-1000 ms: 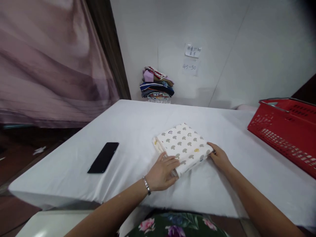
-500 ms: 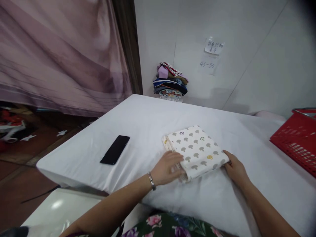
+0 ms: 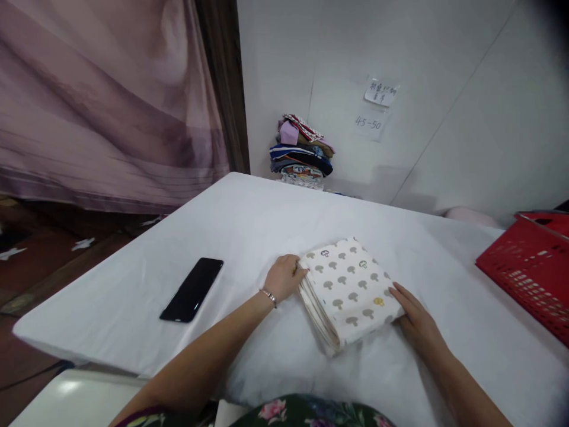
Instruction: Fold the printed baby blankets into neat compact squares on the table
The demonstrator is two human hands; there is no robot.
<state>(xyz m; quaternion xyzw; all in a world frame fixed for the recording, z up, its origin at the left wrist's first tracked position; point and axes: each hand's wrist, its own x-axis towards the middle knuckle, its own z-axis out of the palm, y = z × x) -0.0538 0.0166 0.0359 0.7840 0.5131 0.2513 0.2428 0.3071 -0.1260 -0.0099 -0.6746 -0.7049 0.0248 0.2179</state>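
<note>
A folded white cloth [image 3: 351, 281] printed with grey mushrooms and a few outlined coloured ones lies on the white-covered table [image 3: 249, 225], its layered edge facing left. My left hand [image 3: 284, 277], with a bracelet at the wrist, grips the cloth's far left corner, fingers closed around the layers. On the opposite side my right hand [image 3: 415, 311] holds the right edge, fingers on top and the thumb out of sight. Left of my left arm lies a black phone [image 3: 192, 290], flat and untouched.
A red plastic basket [image 3: 524, 267] stands at the table's right edge. Behind the far edge rises a stack of folded fabrics [image 3: 302, 154] against the wall. Paper notes [image 3: 376, 110] hang there. A pinkish curtain [image 3: 111, 107] drapes at the left, and a white stool [image 3: 75, 397] sits below.
My left hand has moved from the near left side of the cloth up to its far left corner and closed on it. My right hand stays at the right edge. The view has shifted slightly.
</note>
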